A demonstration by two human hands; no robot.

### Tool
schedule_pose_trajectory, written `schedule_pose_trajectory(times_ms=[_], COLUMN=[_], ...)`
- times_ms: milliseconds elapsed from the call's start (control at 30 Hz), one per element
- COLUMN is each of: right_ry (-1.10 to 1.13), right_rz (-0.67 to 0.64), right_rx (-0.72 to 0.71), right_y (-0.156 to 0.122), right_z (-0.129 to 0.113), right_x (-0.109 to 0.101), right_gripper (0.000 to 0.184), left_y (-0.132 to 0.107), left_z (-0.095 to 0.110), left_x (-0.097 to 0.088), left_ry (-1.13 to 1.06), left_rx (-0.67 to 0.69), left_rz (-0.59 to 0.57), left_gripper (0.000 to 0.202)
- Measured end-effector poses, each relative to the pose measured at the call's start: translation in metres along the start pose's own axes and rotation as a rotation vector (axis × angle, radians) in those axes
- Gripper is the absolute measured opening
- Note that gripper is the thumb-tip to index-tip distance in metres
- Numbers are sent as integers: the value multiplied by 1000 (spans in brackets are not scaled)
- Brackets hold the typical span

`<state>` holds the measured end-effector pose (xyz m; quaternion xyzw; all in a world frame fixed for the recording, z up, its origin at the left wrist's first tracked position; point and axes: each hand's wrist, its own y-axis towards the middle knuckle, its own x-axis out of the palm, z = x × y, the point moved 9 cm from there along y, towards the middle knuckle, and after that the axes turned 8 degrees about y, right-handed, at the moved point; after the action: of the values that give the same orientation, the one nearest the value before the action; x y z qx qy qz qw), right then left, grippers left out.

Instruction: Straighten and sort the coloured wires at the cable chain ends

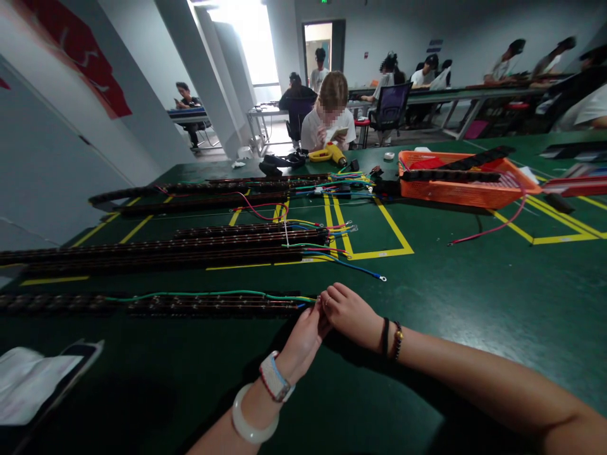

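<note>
My left hand point(306, 335) and my right hand point(348, 313) meet at the right end of a long black cable chain point(156, 305) lying on the green table point(474, 297). Green, yellow and blue wires point(213, 294) run along the chain and end at my fingers. The fingers of both hands are pinched together around the wire ends. My left wrist carries a watch and a pale bangle; my right wrist has dark bracelets.
More cable chains with coloured wires point(190, 243) lie further back. An orange basket point(467, 180) stands at the far right, a yellow tool point(329, 153) near a seated person point(329, 120). A phone and paper point(33, 382) lie at my left. Other people sit behind.
</note>
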<state>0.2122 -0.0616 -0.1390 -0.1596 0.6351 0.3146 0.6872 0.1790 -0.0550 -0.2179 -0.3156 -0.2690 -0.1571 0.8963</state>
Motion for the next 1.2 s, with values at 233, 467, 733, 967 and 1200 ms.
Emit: schedule_pose_trajectory(times_ms=[233, 467, 733, 967, 1200], right_ry=[3, 176, 260, 158, 157], right_rz=[111, 143, 365, 224, 167], right_rx=[75, 178, 355, 417, 417], right_y=[-18, -43, -89, -94, -92], right_z=[-2, 7, 45, 40, 28], right_x=[4, -6, -28, -24, -14], right_gripper=[42, 47, 33, 33, 34], left_y=[7, 9, 7, 6, 6], left_z=[4, 6, 6, 5, 6], left_x=[11, 19, 20, 18, 19], left_ry=[-50, -50, 2, -33, -7], left_rx=[52, 67, 60, 7, 7], left_rz=[-33, -94, -197, -134, -161], left_gripper=[7, 9, 22, 20, 21])
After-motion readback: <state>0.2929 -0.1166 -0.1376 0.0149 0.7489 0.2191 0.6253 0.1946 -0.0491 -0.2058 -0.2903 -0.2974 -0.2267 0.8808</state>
